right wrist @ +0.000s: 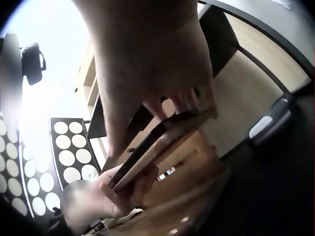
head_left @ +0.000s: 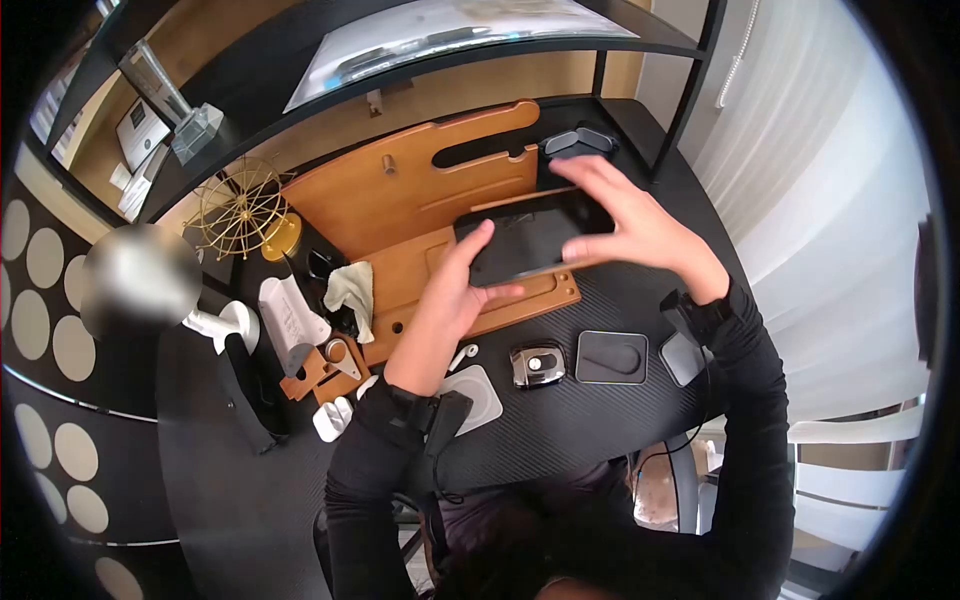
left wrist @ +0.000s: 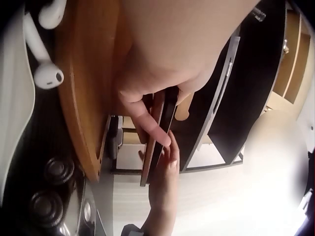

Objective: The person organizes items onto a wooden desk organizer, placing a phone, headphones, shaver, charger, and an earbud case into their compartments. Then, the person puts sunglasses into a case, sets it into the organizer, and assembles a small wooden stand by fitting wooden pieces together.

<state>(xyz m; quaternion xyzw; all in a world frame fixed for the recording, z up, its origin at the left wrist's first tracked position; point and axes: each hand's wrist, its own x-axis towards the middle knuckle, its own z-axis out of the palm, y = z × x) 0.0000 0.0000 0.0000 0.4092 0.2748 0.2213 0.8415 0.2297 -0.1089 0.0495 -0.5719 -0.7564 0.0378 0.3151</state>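
Observation:
Both hands hold a flat black rectangular slab (head_left: 528,243) with a brown, wood-coloured layer along its edge, raised over a wooden desk organizer (head_left: 345,205). My left hand (head_left: 458,288) grips its left end, thumb on the black face and fingers below. At the right end, my right hand (head_left: 640,225) holds it with the thumb near the front edge and the fingers towards the back edge. The left wrist view shows the slab (left wrist: 156,132) edge-on as a dark layer against a brown one. In the right wrist view, the fingers bend over its far end.
On the dark desk, a shaver head (head_left: 538,366), a grey-rimmed case (head_left: 612,358) and a white square pad (head_left: 474,398) lie in front. White earbuds (head_left: 464,356), a cloth (head_left: 350,298) and small wooden parts (head_left: 325,375) sit left. A black shelf frame (head_left: 600,75) stands behind.

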